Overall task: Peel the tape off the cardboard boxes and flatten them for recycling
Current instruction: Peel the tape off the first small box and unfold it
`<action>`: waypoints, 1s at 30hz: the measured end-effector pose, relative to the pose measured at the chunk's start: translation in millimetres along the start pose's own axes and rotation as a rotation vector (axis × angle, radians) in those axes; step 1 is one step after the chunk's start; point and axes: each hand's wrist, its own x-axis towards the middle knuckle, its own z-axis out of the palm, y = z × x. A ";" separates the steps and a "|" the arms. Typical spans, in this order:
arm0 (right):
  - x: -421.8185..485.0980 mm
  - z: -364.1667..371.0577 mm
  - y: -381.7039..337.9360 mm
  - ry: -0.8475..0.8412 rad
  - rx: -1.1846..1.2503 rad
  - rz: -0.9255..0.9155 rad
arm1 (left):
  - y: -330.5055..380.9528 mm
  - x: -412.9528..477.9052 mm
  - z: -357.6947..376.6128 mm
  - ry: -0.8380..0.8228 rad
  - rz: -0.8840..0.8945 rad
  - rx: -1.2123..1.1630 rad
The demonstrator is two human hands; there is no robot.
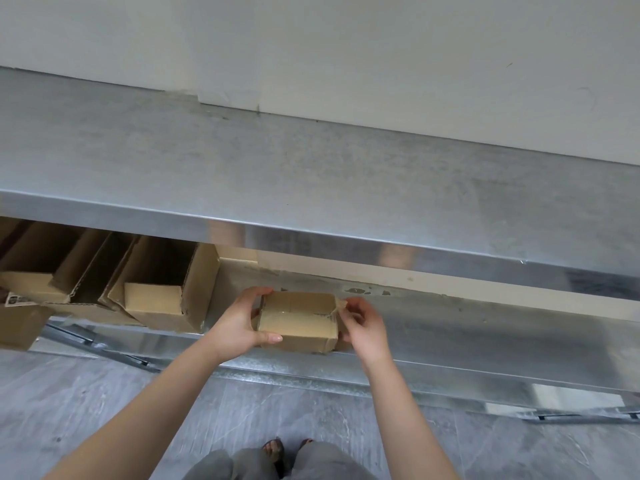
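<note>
A small brown cardboard box sits at the front of the lower metal shelf, with clear tape across its top seam. My left hand grips the box's left end, thumb along the near face and fingers over the far edge. At the box's right end, my right hand has its fingers curled around the corner, where a flap or tape end sticks up. The box's right side is hidden behind that hand.
Several open cardboard boxes lie on their sides at the left of the same shelf. A metal table top overhangs the shelf, close above my hands. Behind it is a white wall; below is grey floor with my feet.
</note>
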 end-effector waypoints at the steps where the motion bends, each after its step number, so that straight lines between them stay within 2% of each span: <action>1: 1.0 -0.3 -1.0 0.015 -0.032 -0.033 | -0.3 -0.4 0.8 0.000 -0.004 -0.007; 4: 1.2 -0.3 -2.3 0.042 -0.104 -0.136 | -3.4 -1.0 2.1 0.007 -0.010 -0.022; 10: -7.3 3.5 3.2 0.047 -0.003 -0.156 | -8.9 0.2 2.2 0.025 -0.007 -0.043; 11: -8.9 2.6 4.7 0.028 0.074 -0.129 | -9.3 0.2 2.6 0.027 -0.005 -0.042; 14: -13.3 -3.1 -0.2 -0.012 0.528 0.082 | -9.0 1.1 2.6 0.033 0.009 -0.033; 16: -10.1 -9.6 -1.6 0.005 0.639 0.184 | -8.1 1.9 2.7 0.028 0.016 -0.018; 21: 3.8 -10.1 -12.5 -0.111 0.271 0.293 | -8.6 2.4 3.2 0.036 0.034 0.005; 24: 9.2 -4.2 -16.4 -0.024 0.124 0.254 | -9.0 2.4 3.9 0.036 0.029 -0.007; 30: 0.6 8.4 -6.7 0.092 0.251 0.158 | -9.2 3.1 4.0 0.045 0.015 -0.017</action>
